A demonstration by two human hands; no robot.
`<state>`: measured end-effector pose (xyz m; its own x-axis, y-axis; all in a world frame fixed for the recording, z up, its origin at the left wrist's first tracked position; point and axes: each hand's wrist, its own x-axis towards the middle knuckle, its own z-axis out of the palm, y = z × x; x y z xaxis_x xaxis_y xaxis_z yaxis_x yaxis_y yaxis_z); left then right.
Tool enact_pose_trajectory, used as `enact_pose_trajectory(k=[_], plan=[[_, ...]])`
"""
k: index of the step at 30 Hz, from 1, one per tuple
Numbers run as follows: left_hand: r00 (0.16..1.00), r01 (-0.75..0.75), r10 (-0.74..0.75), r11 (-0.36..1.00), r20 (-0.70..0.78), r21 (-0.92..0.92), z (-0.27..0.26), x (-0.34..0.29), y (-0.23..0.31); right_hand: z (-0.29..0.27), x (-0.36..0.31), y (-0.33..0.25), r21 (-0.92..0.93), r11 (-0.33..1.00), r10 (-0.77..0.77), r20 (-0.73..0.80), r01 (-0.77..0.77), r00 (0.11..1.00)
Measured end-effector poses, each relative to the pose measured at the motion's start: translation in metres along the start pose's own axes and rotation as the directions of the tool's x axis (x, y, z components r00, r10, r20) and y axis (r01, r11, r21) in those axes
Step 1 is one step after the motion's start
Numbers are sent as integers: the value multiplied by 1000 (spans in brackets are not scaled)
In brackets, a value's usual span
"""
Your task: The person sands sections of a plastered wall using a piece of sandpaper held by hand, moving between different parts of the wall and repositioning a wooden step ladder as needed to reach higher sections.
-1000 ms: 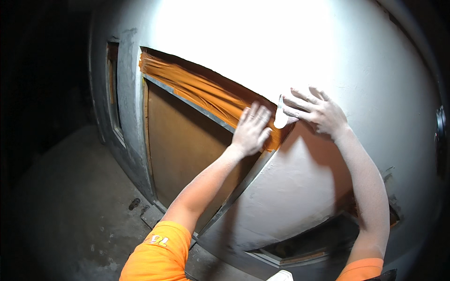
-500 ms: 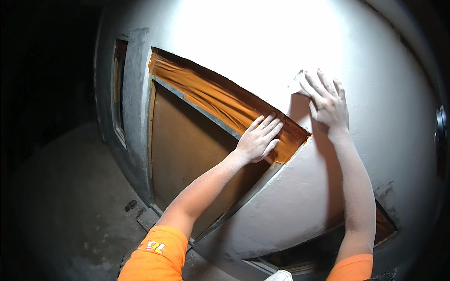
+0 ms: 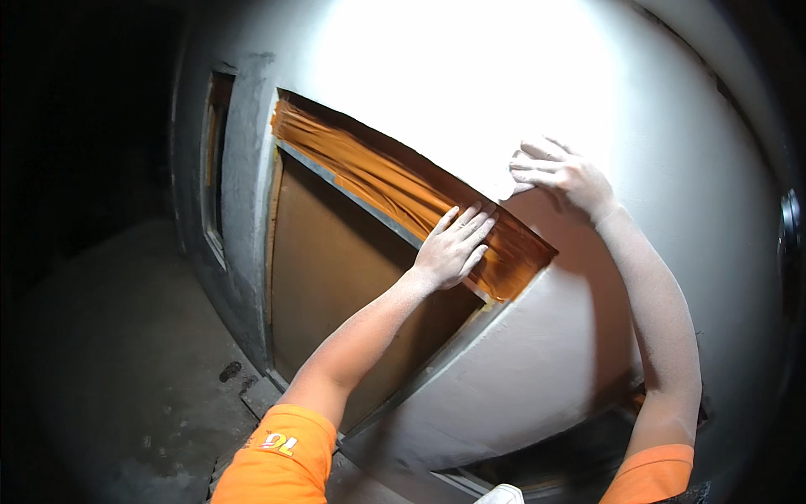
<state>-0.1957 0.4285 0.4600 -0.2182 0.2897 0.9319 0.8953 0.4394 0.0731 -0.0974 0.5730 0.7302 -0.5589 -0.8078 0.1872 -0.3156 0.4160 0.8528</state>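
Note:
My left hand (image 3: 454, 249) lies with its fingers stretched out at the upper opening above the door, fingertips on the recess's edge by the wrinkled orange sheeting (image 3: 369, 181). Higher and to the right, my right hand (image 3: 564, 175) is bent against the white wall (image 3: 680, 210), just above the opening's right corner. Its fingers curl over a thin pale sheet (image 3: 505, 186) that looks like sandpaper; most of it is hidden or washed out by glare. Pale dust coats both hands and forearms.
A brown door panel (image 3: 336, 252) fills the doorway below the sheeting. To its left is a narrow window opening (image 3: 217, 160) in the grey wall. Another dark opening (image 3: 554, 454) sits low on the right. Bare concrete floor (image 3: 109, 336) extends at left.
My right hand has slid down and left along the wall with the sheet, and its fingers are more curled. My left hand stays nearly in place.

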Motion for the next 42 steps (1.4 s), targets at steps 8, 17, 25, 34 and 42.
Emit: enact_pose_trajectory(k=[8, 17, 25, 34, 42], plan=[[911, 391, -387, 920, -142, 2, 4, 5, -79, 13, 42, -5, -91, 987, 124, -63, -130, 990], [966, 253, -255, 966, 44, 49, 1, 17, -84, 7, 44, -10, -232, 971, 87, 92, -64, 992], [723, 640, -571, 766, -389, 64, -3, -5, -210, 8, 69, -22, -308, 939, 178, 52, -154, 983], [925, 352, -348, 936, -155, 0, 34, -3, -40, 43, 80, -17, -319, 930, 203, 28, -184, 979], [899, 432, -429, 902, -91, 10, 26, -7, -19, 51, 67, -33, -51, 990, 128, -47, -130, 991]])
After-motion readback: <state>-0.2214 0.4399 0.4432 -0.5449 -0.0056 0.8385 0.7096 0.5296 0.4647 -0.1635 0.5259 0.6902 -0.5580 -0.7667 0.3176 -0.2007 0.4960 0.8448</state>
